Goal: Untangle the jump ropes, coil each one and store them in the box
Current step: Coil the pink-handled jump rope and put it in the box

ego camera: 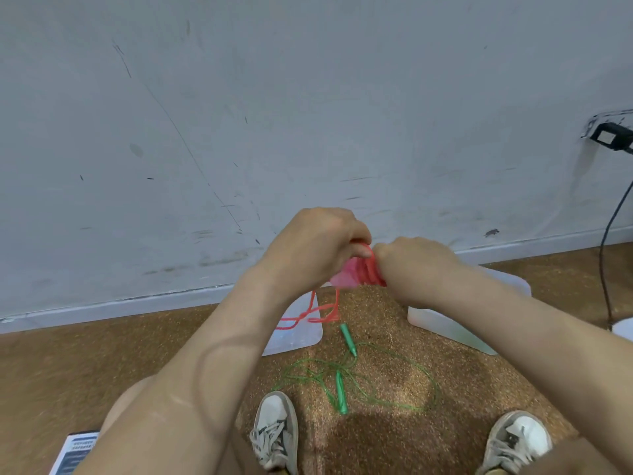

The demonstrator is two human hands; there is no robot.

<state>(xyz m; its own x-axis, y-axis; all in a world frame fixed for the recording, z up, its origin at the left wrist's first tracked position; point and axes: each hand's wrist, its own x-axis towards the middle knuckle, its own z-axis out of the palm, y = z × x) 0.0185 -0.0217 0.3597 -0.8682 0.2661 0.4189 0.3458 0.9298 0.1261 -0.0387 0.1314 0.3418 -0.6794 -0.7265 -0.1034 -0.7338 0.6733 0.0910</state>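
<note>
Gripping: left hand point(318, 245) and right hand point(411, 262) meet at mid-frame, both clenched on the red jump rope point(370, 269), held above the floor.
Left fingers: curled, pinching the bundle at its top and the pink end.
Right fingers: wrapped round the coiled turns; the fingertips are hidden.
Red rope: thin glossy plastic cord wound in tight stacked loops. A translucent pink handle point(344, 277) sits against the coil, and loose strands point(323, 311) hang down in front of the lid.
Green jump rope point(394, 375): thin clear-green cord sprawled in loose overlapping loops on the floor between the shoes and the box, uncoiled.
Green handles: two slim tapered sticks in opaque green plastic, one near the lid point(348, 339), one nearer the feet point(340, 395).
Box point(442, 325): milky translucent plastic with rounded corners, on the floor under the right forearm. Can't tell its contents.
Lid point(301, 337): flat translucent sheet with rounded corners, on the floor to the left of the box and apart from it.
Floor point(137, 365): speckled brown, cork-like grain.
Wall point(239, 114): matte grey paint with scuffs and long scratches. A white skirting strip runs along the base.
Shoes: white lace-up sneakers, worn and grey-smudged, left point(275, 430) and right point(517, 440).
Cable point(604, 269): thin black lead dropping from a black plug point(609, 137) on the wall.
Printed card point(77, 450): bottom-left corner, dark and white print, too blurred to read.
Branding: none legible on the ropes, box or shoes.
</note>
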